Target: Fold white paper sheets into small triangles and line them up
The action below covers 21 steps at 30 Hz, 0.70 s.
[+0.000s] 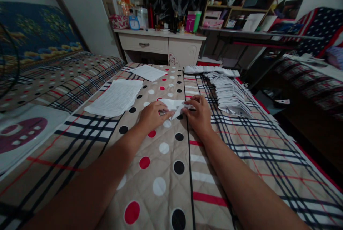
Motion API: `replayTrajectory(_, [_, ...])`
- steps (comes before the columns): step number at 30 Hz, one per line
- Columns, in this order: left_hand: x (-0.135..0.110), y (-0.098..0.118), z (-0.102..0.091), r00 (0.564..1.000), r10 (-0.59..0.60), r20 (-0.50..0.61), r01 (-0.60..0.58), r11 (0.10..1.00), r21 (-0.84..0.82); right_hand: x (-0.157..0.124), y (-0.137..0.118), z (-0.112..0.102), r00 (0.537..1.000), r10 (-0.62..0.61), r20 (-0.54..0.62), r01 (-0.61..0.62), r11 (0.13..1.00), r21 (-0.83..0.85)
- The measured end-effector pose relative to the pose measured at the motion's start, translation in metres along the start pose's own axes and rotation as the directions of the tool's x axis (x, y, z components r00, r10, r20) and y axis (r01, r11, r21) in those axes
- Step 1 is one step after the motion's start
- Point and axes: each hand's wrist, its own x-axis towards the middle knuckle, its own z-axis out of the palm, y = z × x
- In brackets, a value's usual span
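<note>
Between my hands is a small white sheet of paper (175,105), partly folded into a triangular shape. My left hand (155,115) pinches its left side, fingers closed on the edge. On the other side, my right hand (198,112) grips the paper's right end between thumb and fingers. To the left lies a stack of printed paper sheets (115,98), with a smaller white paper (149,73) behind it. A long row of folded paper pieces (227,92) rests to the right, packed closely together. Another white bundle (211,70) lies at that row's far end.
Everything lies on a quilted bedspread (144,194) with dots and plaid. A white bag with a purple print (29,133) is at the left. Beyond the bed stands a white cabinet (144,44) crowded with bottles and boxes. A narrow desk (262,34) stands at the back right.
</note>
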Motion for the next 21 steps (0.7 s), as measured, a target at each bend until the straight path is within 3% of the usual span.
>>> replayTrajectory(6, [0.0, 0.004, 0.001, 1.0, 0.008, 0.016, -0.009, 0.997, 0.081, 0.001, -0.007, 0.004, 0.995, -0.073, 0.069, 0.081, 0.989, -0.122])
replayTrajectory(11, [0.001, -0.001, 0.003, 0.999, -0.03, 0.026, 0.028, 0.997, 0.066, -0.016, -0.041, 0.006, 0.956, -0.16, 0.245, 0.145, 0.986, 0.078])
replayTrajectory(16, [0.001, -0.005, 0.005, 1.0, -0.006, 0.012, 0.005, 0.997, 0.083, -0.036, -0.075, 0.011, 0.9, -0.051, 0.432, 0.03, 0.998, 0.056])
replayTrajectory(21, [0.001, -0.003, 0.006, 1.0, 0.0, 0.008, -0.001, 0.992, 0.126, -0.036, -0.075, 0.009, 0.885, 0.048, 0.464, -0.024, 0.998, -0.058])
